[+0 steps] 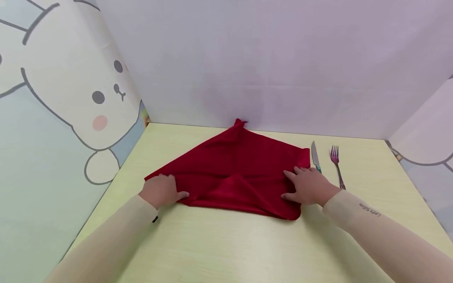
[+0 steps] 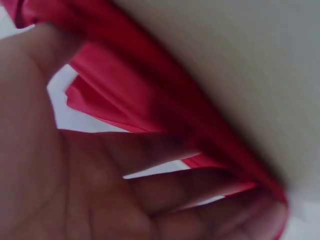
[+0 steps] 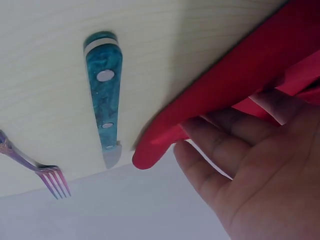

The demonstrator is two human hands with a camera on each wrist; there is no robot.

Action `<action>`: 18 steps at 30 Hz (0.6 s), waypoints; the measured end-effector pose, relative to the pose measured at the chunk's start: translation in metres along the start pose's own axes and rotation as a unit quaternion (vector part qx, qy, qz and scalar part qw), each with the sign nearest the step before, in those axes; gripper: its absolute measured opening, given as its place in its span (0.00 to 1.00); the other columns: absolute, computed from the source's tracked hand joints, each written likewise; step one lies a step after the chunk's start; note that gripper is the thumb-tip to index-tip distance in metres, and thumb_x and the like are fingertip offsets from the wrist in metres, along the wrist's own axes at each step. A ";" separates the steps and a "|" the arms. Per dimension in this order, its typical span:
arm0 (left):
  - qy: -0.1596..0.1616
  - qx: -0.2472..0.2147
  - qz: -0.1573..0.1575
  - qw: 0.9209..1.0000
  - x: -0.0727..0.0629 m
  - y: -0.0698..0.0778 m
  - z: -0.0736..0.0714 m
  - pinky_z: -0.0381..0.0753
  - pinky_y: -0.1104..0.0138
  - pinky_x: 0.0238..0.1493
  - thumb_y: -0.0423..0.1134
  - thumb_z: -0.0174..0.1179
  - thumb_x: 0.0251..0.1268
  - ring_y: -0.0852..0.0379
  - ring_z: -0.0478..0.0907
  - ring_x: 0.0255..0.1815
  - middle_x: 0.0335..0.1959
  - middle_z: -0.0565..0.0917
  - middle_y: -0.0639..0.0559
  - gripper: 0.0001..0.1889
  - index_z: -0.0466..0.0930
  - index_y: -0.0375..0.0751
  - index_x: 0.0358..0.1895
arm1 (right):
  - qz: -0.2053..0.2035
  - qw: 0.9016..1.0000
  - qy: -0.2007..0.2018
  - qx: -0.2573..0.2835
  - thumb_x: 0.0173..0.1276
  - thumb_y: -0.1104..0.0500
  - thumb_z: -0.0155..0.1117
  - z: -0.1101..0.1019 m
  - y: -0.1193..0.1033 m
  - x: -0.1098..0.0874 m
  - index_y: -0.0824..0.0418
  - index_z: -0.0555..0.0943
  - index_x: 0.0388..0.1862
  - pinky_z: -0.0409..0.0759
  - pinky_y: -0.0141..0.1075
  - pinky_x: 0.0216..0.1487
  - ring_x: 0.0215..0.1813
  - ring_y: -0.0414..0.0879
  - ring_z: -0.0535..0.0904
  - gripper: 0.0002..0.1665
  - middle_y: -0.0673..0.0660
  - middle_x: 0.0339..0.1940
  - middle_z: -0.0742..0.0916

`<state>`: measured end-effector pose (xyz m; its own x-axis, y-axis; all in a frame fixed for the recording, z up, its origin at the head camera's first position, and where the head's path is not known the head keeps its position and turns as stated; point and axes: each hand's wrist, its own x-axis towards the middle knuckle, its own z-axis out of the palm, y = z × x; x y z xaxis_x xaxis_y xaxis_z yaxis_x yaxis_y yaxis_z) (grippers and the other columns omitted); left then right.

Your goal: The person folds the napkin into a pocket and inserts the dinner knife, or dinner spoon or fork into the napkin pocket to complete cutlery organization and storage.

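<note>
Sleeves (image 1: 400, 239) foremost; left fingers (image 1: 172, 182), right fingers (image 1: 291, 175) touching red cloth (image 1: 219, 157).

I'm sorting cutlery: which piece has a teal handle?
The knife, lying between the red cloth and the fork; the fork shows pinkish-purple tines and no teal.

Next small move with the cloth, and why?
Probably slide the left hand outward while the right hand presses: the red cloth has a raised fold between them, and the knife lies close beyond its right edge.
</note>
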<state>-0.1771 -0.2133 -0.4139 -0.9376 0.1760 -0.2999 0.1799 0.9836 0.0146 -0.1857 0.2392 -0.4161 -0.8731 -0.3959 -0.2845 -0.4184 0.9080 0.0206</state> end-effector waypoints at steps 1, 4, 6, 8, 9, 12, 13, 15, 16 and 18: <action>-0.003 0.004 -0.001 1.000 -0.006 0.001 0.000 0.85 0.52 0.33 0.66 0.67 0.60 0.50 0.79 0.25 0.24 0.79 0.45 0.31 0.77 0.36 0.33 | -0.003 1.000 0.003 0.001 0.66 0.28 0.65 0.001 0.002 0.001 0.64 0.71 0.76 0.64 0.66 0.70 0.73 0.74 0.66 0.53 0.77 0.70 0.74; -0.008 0.009 -0.005 1.000 -0.023 0.004 -0.002 0.81 0.56 0.27 0.65 0.66 0.61 0.54 0.75 0.19 0.16 0.75 0.51 0.29 0.73 0.42 0.23 | -0.014 1.000 0.017 0.006 0.67 0.28 0.64 0.002 0.008 0.004 0.64 0.70 0.76 0.60 0.67 0.72 0.74 0.75 0.63 0.53 0.76 0.71 0.73; -0.009 0.011 -0.005 1.000 -0.034 0.007 -0.003 0.78 0.58 0.24 0.63 0.67 0.62 0.55 0.73 0.17 0.13 0.73 0.53 0.28 0.71 0.44 0.19 | -0.021 0.999 0.028 0.015 0.66 0.29 0.65 0.003 0.013 0.008 0.64 0.70 0.77 0.58 0.67 0.73 0.75 0.76 0.61 0.53 0.76 0.72 0.72; -0.009 0.008 0.001 1.000 -0.042 0.009 -0.004 0.76 0.59 0.23 0.61 0.68 0.62 0.56 0.72 0.16 0.12 0.71 0.54 0.28 0.70 0.45 0.17 | -0.024 0.999 0.035 0.022 0.66 0.29 0.65 0.005 0.019 0.014 0.64 0.69 0.77 0.57 0.67 0.74 0.76 0.75 0.59 0.53 0.75 0.73 0.71; -0.012 0.006 0.002 1.000 -0.046 0.010 -0.005 0.75 0.59 0.22 0.59 0.68 0.62 0.57 0.71 0.15 0.11 0.71 0.54 0.27 0.70 0.45 0.16 | -0.024 0.999 0.037 0.025 0.67 0.29 0.65 0.006 0.021 0.016 0.63 0.69 0.77 0.56 0.67 0.74 0.76 0.75 0.58 0.53 0.75 0.74 0.71; -0.031 0.003 0.004 1.000 -0.053 0.014 -0.007 0.73 0.61 0.23 0.57 0.69 0.62 0.58 0.70 0.16 0.11 0.69 0.55 0.27 0.70 0.47 0.15 | -0.017 0.999 0.038 0.031 0.67 0.28 0.63 0.008 0.027 0.023 0.64 0.68 0.78 0.53 0.67 0.75 0.77 0.75 0.56 0.54 0.75 0.75 0.70; -0.040 0.003 0.002 0.999 -0.054 0.015 -0.008 0.73 0.61 0.23 0.57 0.69 0.63 0.58 0.69 0.16 0.11 0.69 0.56 0.26 0.70 0.47 0.15 | -0.012 0.999 0.038 0.029 0.67 0.26 0.62 0.009 0.029 0.025 0.64 0.67 0.78 0.52 0.68 0.75 0.78 0.76 0.56 0.55 0.76 0.75 0.69; -0.060 0.002 -0.004 0.998 -0.057 0.018 -0.010 0.72 0.62 0.24 0.58 0.68 0.63 0.59 0.68 0.17 0.12 0.69 0.56 0.26 0.71 0.47 0.16 | 0.002 0.999 0.035 0.027 0.67 0.24 0.58 0.010 0.030 0.027 0.65 0.67 0.79 0.51 0.69 0.75 0.77 0.76 0.55 0.58 0.77 0.74 0.69; -0.068 0.003 -0.005 0.998 -0.058 0.019 -0.011 0.72 0.62 0.24 0.58 0.68 0.62 0.59 0.68 0.17 0.12 0.70 0.56 0.25 0.71 0.47 0.17 | 0.012 0.999 0.033 0.026 0.67 0.23 0.57 0.010 0.032 0.028 0.66 0.66 0.79 0.51 0.69 0.75 0.77 0.76 0.55 0.59 0.78 0.74 0.69; -0.070 0.001 0.000 0.998 -0.058 0.020 -0.013 0.72 0.62 0.24 0.58 0.69 0.62 0.59 0.68 0.17 0.13 0.71 0.55 0.25 0.72 0.47 0.17 | 0.029 0.999 0.032 0.020 0.67 0.22 0.56 0.009 0.033 0.028 0.67 0.66 0.78 0.51 0.69 0.74 0.77 0.76 0.55 0.60 0.79 0.74 0.68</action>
<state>-0.1227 -0.2031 -0.3839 -0.8867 0.1677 -0.4309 0.1803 0.9835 0.0119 -0.2213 0.2596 -0.4320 -0.9101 -0.3495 -0.2228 -0.3580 0.9337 -0.0026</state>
